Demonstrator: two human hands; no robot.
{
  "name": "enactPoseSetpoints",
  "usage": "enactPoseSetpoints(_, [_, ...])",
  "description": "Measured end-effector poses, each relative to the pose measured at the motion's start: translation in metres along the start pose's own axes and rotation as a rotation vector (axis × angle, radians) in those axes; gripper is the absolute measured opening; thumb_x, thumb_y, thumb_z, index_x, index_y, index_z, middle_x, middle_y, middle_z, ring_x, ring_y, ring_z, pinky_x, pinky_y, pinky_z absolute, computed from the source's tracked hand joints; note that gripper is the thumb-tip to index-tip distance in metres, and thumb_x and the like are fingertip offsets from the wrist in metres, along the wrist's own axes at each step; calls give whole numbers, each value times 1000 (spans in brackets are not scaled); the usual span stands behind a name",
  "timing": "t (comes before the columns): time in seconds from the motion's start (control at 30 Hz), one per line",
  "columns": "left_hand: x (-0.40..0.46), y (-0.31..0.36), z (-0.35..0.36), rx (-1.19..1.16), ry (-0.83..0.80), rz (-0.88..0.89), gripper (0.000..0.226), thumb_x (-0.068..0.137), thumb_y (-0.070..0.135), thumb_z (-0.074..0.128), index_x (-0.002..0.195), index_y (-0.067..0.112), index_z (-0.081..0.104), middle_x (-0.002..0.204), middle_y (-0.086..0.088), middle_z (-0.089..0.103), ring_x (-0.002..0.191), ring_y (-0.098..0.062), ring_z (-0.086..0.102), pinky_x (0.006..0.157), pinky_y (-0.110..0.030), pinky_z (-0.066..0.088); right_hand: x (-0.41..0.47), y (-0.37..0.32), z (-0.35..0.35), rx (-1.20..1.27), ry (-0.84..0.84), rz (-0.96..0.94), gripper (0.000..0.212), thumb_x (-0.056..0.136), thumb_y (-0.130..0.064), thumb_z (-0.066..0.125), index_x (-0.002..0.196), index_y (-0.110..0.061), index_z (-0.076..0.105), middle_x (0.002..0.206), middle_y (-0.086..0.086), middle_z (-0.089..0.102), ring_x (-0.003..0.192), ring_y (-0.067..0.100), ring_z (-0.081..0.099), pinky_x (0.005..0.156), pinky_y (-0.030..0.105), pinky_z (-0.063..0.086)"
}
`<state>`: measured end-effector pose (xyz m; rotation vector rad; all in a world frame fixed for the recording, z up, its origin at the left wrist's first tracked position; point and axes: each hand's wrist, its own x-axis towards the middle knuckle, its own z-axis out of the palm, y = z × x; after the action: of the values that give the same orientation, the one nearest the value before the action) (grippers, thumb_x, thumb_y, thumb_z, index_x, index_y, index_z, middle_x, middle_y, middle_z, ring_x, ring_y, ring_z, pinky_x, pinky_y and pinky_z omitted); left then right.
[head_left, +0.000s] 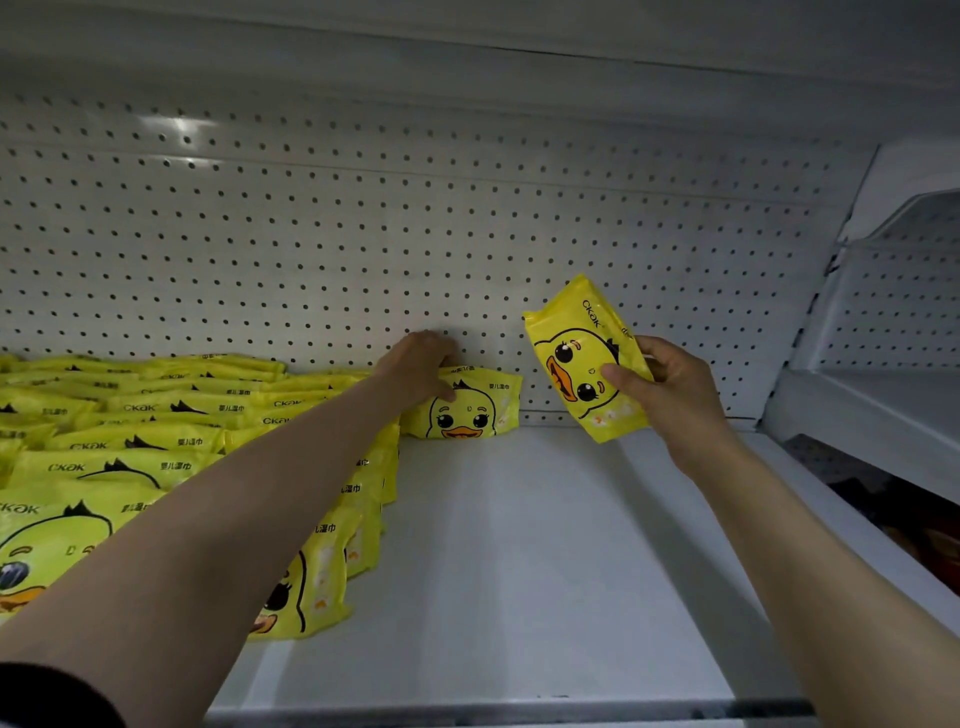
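Observation:
A yellow duck-print wipes pack (470, 410) stands upright at the back of the white shelf (519, 545), against the pegboard. My left hand (418, 364) grips its top edge, with the thumb on the front. My right hand (670, 384) holds a second yellow duck pack (576, 343) in the air, tilted, just to the right of the standing one and above the shelf.
Several rows of the same yellow packs (156, 447) fill the left part of the shelf. A perforated white back panel (415, 234) rises behind. An upper shelf hangs overhead. At the right is a neighbouring shelf unit (883, 405), with dark goods below it.

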<state>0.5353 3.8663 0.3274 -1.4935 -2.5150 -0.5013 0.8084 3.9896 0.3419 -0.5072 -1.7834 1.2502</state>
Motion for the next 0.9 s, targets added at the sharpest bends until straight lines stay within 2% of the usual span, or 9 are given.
enactPoseSetpoints(0.1, [0, -1, 1, 12, 13, 8, 39, 69, 31, 83, 90, 19, 54, 99, 4, 51, 93, -17, 46, 71, -29, 38, 1, 1, 1, 5, -3, 5, 23, 84, -7, 74, 101, -20, 69, 91, -3, 75, 78, 8, 71, 65, 24, 57])
enactPoseSetpoints(0.23, [-2, -3, 3, -58, 33, -2, 45, 66, 24, 85, 100, 17, 55, 100, 2, 52, 92, -18, 47, 74, -29, 38, 4, 0, 4, 8, -12, 12, 24, 83, -7, 74, 104, -19, 69, 92, -3, 75, 79, 10, 72, 67, 27, 57])
enactPoseSetpoints(0.4, [-4, -11, 0, -140, -48, 24, 45, 67, 14, 84, 103, 22, 58, 99, 4, 52, 92, -16, 50, 73, -24, 38, 6, 2, 9, 4, -19, 8, 24, 83, -6, 75, 100, -23, 70, 88, -5, 75, 78, 10, 72, 68, 29, 58])
enactPoseSetpoints(0.57, [-7, -9, -4, 72, -30, 64, 46, 70, 24, 83, 107, 19, 56, 110, 2, 53, 101, -19, 51, 79, -33, 48, 10, 1, 18, 2, -56, -6, 26, 83, -6, 74, 104, -19, 69, 88, -5, 74, 77, 6, 71, 65, 22, 57])
enactPoseSetpoints(0.67, [-8, -8, -7, 101, 20, 4, 42, 73, 25, 81, 96, 26, 47, 109, 4, 52, 99, -18, 50, 71, -32, 46, 12, 0, 20, -1, -101, -24, 26, 83, -6, 74, 105, -19, 69, 89, -7, 75, 77, 6, 72, 62, 19, 55])
enactPoseSetpoints(0.77, [-9, -13, -8, 1, 53, -22, 41, 74, 29, 79, 103, 24, 50, 108, 5, 54, 95, -17, 51, 72, -32, 45, 15, 0, 18, -41, -157, -33, 26, 83, -6, 74, 107, -16, 69, 92, -4, 75, 81, 9, 72, 63, 19, 54])
enactPoseSetpoints(0.9, [-15, -5, -23, -339, 251, 56, 35, 84, 40, 70, 108, 18, 59, 97, 3, 63, 91, -13, 60, 79, -31, 51, 25, 2, 16, -132, -277, -3, 31, 82, -9, 76, 111, -16, 69, 97, -1, 75, 85, 12, 73, 68, 24, 55])
